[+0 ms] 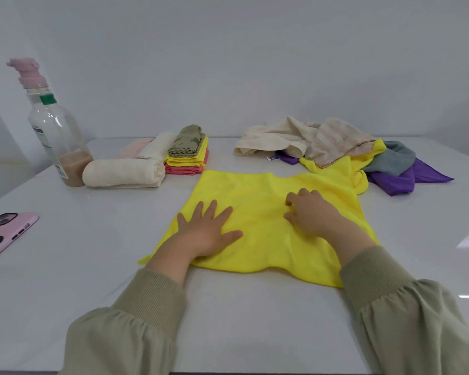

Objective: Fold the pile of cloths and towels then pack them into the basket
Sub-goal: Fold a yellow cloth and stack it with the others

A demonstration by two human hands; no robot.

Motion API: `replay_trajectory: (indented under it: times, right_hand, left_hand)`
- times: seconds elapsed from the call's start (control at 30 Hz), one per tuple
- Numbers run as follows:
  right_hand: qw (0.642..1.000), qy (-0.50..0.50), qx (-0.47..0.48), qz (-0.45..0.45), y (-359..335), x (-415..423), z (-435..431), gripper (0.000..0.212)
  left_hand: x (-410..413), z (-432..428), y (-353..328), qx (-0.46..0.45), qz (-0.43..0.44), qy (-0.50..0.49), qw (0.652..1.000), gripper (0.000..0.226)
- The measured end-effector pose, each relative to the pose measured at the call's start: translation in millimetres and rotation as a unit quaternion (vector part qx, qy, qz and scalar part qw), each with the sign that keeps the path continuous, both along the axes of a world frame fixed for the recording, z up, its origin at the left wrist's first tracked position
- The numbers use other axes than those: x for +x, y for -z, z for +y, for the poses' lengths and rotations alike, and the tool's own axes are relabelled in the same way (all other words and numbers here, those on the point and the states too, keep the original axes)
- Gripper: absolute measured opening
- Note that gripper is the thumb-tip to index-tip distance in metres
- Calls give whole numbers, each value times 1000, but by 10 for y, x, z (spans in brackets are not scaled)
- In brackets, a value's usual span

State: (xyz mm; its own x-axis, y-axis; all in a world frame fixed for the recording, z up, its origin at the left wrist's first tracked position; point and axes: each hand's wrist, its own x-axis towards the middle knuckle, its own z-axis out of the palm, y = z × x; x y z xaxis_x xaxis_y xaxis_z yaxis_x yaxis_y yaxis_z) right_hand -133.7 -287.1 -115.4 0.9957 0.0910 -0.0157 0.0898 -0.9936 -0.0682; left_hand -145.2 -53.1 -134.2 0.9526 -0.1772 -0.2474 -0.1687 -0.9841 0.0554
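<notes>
A yellow cloth [266, 201] lies spread flat on the white table [92, 266] in front of me. My left hand [207, 231] presses on its left half with fingers straight and spread. My right hand [313, 212] rests on its right half, palm down, fingers slightly bent. An unfolded pile [344, 152] of cream, striped, yellow, grey and purple cloths sits at the back right. Folded cloths [186, 155] in olive, yellow and pink are stacked at the back left, beside rolled cream towels [123, 173]. No basket is in view.
A tall clear bottle [56, 136] with a pink pump top and brown liquid at its bottom stands at the far left. A pink-cased phone [4, 234] lies at the table's left edge. A white wall runs behind the table.
</notes>
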Motion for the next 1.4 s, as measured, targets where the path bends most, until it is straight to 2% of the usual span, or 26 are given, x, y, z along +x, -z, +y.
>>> replay_trajectory:
  times: [0.1, 0.17, 0.2, 0.3, 0.37, 0.4, 0.43, 0.47, 0.5, 0.6, 0.67, 0.77, 0.87, 0.9, 0.97, 1.0, 1.07, 1.1, 1.13, 1.2, 1.3, 1.33, 1.4]
  right_hand:
    - [999, 0, -49, -9, -64, -78, 87, 21]
    - [994, -5, -103, 23, -135, -202, 183, 11]
    - [991, -13, -122, 52, -214, -289, 237, 17]
    - [962, -52, -134, 230, -494, -526, 371, 24]
    - [911, -83, -109, 389, -608, -631, 438, 28]
    - [886, -94, -89, 446, -649, -664, 459, 29]
    - [875, -99, -64, 470, -670, -668, 465, 31]
    - [882, -101, -34, 460, -662, -636, 459, 33]
    - [903, -100, -4, 418, -637, -582, 454, 33]
    - [981, -70, 64, 171, -445, -344, 447, 23]
    - [997, -53, 29, 55, -285, -229, 454, 19]
    - [997, -59, -26, 49, -197, -182, 520, 26]
    - [994, -54, -62, 71, -329, -191, 599, 22]
    - [992, -54, -76, 89, -376, -194, 613, 19]
    - [990, -67, -88, 87, -442, -190, 627, 12]
    - [992, -76, -70, 66, -445, -174, 621, 16]
    - [993, -118, -1, 28, -473, -130, 627, 51]
    - [988, -146, 33, 34, -492, -114, 643, 61]
    - [984, -163, 54, 50, -533, -109, 664, 61]
    - [981, -164, 83, 59, -645, -113, 671, 44]
    - [985, -140, 102, 1, -851, -120, 587, 4]
    - [987, -128, 97, -5, -910, -96, 537, 13]
    - [992, -105, 72, -8, -1067, -111, 447, 14]
  left_hand:
    - [42, 26, 12, 19, 5, 33, 999, 68]
    - [36, 68, -8, 15, 15, 66, 998, 64]
    - [24, 102, -45, 5, 25, 87, 996, 61]
    - [8, 221, -226, -14, 57, 137, 989, 52]
    - [25, 266, -368, 23, 44, 145, 988, 57]
    - [33, 280, -431, 40, 31, 138, 989, 62]
    - [39, 293, -483, 42, 17, 119, 992, 65]
    - [50, 312, -505, 29, 0, 89, 996, 62]
    - [56, 336, -509, 11, -18, 52, 998, 56]
    - [39, 408, -409, 11, -52, -55, 997, 45]
    - [21, 416, -328, 31, -57, -92, 994, 48]
    - [42, 392, -289, 1, -67, -154, 986, 46]
    - [84, 367, -347, -91, -61, -171, 979, 13]
    - [92, 353, -383, -111, -71, -139, 982, 5]
    - [89, 298, -504, -129, -91, -41, 987, 17]
    - [71, 266, -570, -139, -94, 5, 986, 16]
    - [19, 209, -719, -159, -97, 79, 979, 18]
    - [-5, 189, -782, -170, -100, 102, 975, 20]
    - [-13, 183, -843, -180, -102, 114, 972, 20]
    - [-19, 188, -957, -198, -113, 120, 966, 20]
    - [-22, 239, -1142, -193, -153, 82, 966, 30]
    - [-4, 268, -1193, -194, -169, 60, 964, 32]
    - [-4, 325, -1304, -211, -195, 9, 958, 34]
